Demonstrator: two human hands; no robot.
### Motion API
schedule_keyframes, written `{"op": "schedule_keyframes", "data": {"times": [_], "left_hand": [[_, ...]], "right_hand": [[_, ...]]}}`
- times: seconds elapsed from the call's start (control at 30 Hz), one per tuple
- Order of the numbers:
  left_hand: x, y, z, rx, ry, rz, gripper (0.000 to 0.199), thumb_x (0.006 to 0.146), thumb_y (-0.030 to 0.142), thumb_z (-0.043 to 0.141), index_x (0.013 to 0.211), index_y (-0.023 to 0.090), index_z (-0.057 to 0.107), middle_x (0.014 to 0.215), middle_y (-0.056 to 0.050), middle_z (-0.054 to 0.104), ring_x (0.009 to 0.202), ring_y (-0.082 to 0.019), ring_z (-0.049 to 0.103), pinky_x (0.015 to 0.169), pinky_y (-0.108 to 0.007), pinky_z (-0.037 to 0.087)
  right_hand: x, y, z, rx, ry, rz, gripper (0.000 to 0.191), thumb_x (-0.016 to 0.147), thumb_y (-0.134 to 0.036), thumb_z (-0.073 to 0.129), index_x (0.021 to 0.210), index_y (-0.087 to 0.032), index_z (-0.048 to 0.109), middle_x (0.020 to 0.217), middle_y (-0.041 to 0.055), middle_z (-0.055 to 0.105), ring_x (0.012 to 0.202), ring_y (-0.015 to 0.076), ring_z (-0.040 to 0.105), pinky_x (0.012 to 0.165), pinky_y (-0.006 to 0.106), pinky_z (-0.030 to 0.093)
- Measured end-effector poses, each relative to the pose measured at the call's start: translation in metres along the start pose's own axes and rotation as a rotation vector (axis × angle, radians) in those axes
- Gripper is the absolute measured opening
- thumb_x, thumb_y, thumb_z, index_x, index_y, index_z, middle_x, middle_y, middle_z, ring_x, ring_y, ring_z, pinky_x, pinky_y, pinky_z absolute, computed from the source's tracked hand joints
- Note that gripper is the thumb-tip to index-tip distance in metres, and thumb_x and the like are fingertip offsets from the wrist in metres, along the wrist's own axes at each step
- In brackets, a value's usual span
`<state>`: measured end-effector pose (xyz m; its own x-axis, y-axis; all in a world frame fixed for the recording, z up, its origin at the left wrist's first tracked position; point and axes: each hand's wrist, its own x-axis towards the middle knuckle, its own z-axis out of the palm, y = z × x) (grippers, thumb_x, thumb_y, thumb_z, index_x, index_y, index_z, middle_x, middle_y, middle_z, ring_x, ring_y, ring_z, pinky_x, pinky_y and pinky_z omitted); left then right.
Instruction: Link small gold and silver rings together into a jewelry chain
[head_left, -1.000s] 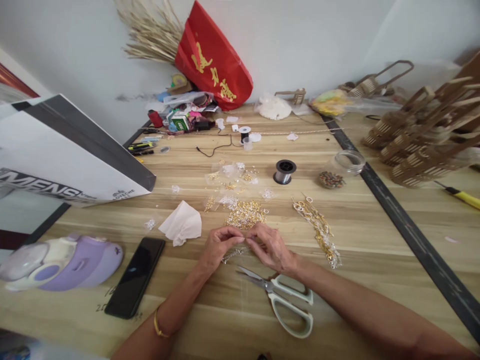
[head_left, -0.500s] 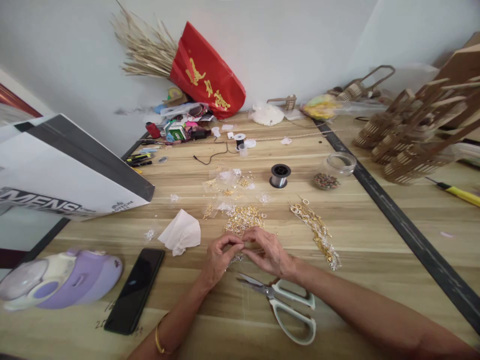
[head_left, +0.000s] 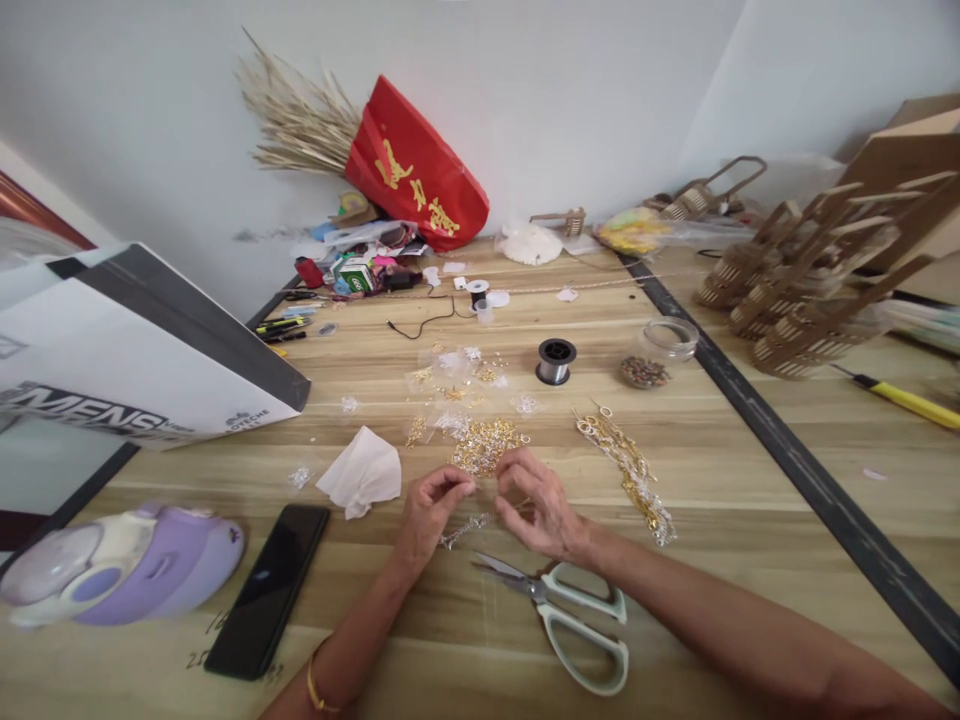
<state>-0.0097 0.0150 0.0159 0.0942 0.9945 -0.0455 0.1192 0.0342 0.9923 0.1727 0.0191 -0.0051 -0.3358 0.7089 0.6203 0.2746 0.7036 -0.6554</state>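
Observation:
My left hand (head_left: 435,508) is pinched closed at the thumb and index finger; what it holds, if anything, is too small to make out. A short gap to the right, my right hand (head_left: 538,503) curls with thumb and fingertips close together, its contents also too small to tell. Between and below the hands a thin silvery chain (head_left: 472,523) lies on the wooden table, partly hidden by the fingers. Just beyond the fingertips spreads a pile of gold and silver pieces (head_left: 487,443). Scissors (head_left: 537,590) with pale handles lie slightly open below my right hand.
Gold and silver chains (head_left: 628,470) lie at the right, near a glass jar of beads (head_left: 645,372). A wire spool (head_left: 556,362) stands farther back. On the left are a white tissue (head_left: 364,472), a black phone (head_left: 268,590), a purple case (head_left: 161,560) and a large box (head_left: 150,350).
My hands have moved apart from touching fingertips, the left one leftward, the right slightly rightward. More of the chain between them shows. The view has shifted slightly.

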Motion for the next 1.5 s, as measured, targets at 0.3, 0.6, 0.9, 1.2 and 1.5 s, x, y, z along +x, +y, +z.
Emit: {"op": "schedule_keyframes", "data": {"times": [0.3,0.6,0.9,1.2,1.5], "left_hand": [[-0.001,0.001,0.001,0.002,-0.005,0.030,0.015,0.070,0.027,0.069,0.065,0.015,0.063,0.065,0.000,0.060,0.066,-0.014,0.053,0.066,-0.023,0.042],[0.001,-0.005,-0.002,0.063,-0.097,0.137,0.014,0.077,0.026,0.064,0.070,0.014,0.063,0.070,-0.002,0.060,0.070,-0.014,0.055,0.068,-0.024,0.042],[0.000,-0.006,-0.003,0.114,-0.096,0.179,0.012,0.078,0.024,0.063,0.072,0.015,0.062,0.075,-0.003,0.062,0.075,-0.016,0.057,0.072,-0.025,0.045],[-0.003,-0.006,0.000,0.111,-0.080,0.081,0.016,0.080,0.030,0.062,0.088,0.016,0.064,0.085,-0.005,0.066,0.084,-0.018,0.060,0.079,-0.028,0.046],[-0.008,0.000,0.005,0.253,-0.151,0.197,0.022,0.087,0.030,0.051,0.072,0.015,0.058,0.074,-0.003,0.058,0.074,-0.016,0.054,0.072,-0.026,0.042]], "right_hand": [[0.001,-0.003,-0.003,0.050,0.050,-0.040,0.020,0.085,-0.017,0.050,0.105,-0.019,0.049,0.099,0.0092,0.054,0.098,0.0221,0.051,0.084,0.042,0.045],[-0.001,0.004,0.006,0.119,-0.075,-0.050,0.013,0.089,-0.020,0.050,0.101,-0.017,0.051,0.089,0.0067,0.056,0.072,0.0133,0.053,0.065,0.026,0.048],[0.001,0.009,0.010,0.055,-0.069,-0.057,0.013,0.094,-0.022,0.045,0.092,-0.017,0.057,0.076,0.0036,0.059,0.069,0.0122,0.055,0.062,0.022,0.045],[0.003,0.007,0.006,-0.015,-0.057,-0.055,0.011,0.092,-0.019,0.044,0.095,-0.017,0.055,0.078,0.0050,0.059,0.072,0.0144,0.055,0.064,0.026,0.046],[0.002,0.005,0.004,-0.036,-0.099,-0.076,0.007,0.090,-0.018,0.049,0.092,-0.018,0.056,0.080,0.0052,0.059,0.073,0.0145,0.054,0.065,0.027,0.047]]}}
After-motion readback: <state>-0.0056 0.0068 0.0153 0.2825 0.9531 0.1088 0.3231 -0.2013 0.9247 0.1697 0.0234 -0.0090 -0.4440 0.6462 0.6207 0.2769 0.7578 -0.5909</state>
